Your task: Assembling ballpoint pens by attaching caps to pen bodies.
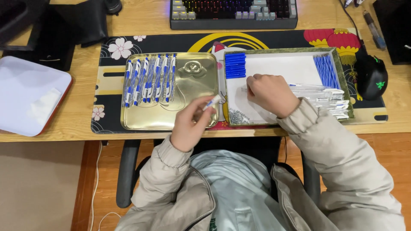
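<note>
— Wooden desk carries a dark mat, a gold tray and a white box. Where is the pen?

— The left hand pinches the pen between fingertips, above the gold tray's right edge.

— And the right hand?

— It is closed inside the white box, beside clear tubes; what it grips, I cannot tell.

A wooden desk carries a patterned desk mat. Behind the mat sits a backlit keyboard. Left of the mat lie a white lidded box and a black pouch; right of it, a pen.
</note>
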